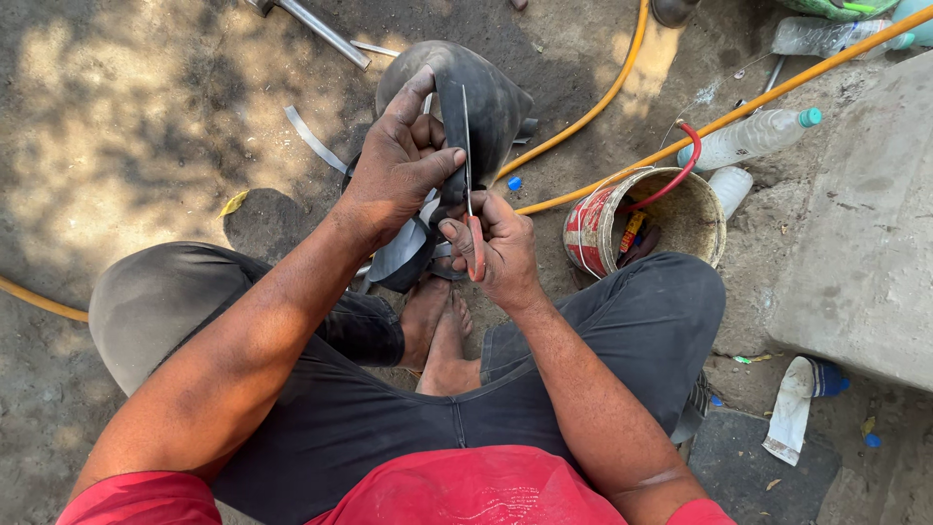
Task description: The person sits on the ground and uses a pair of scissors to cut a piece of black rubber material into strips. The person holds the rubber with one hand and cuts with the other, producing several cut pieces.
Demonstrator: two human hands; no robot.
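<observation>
My left hand (398, 160) grips a black rubber inner tube (491, 97), thumb and fingers pinching its folded edge. My right hand (496, 248) holds red-handled scissors (469, 194), blades upright and pressed against the rubber right beside my left thumb. A curl of the tube (398, 258) hangs below my left hand, above my bare feet (442, 326). I sit low with knees spread, in dark trousers.
A rusty red and white bucket (598, 228) with small items stands by my right knee. Yellow hoses (603, 97) cross the dirt. Plastic bottles (753, 136) lie beyond it, a concrete slab (865, 233) at right, a metal bar (321, 29) and rubber strips (311, 141) ahead.
</observation>
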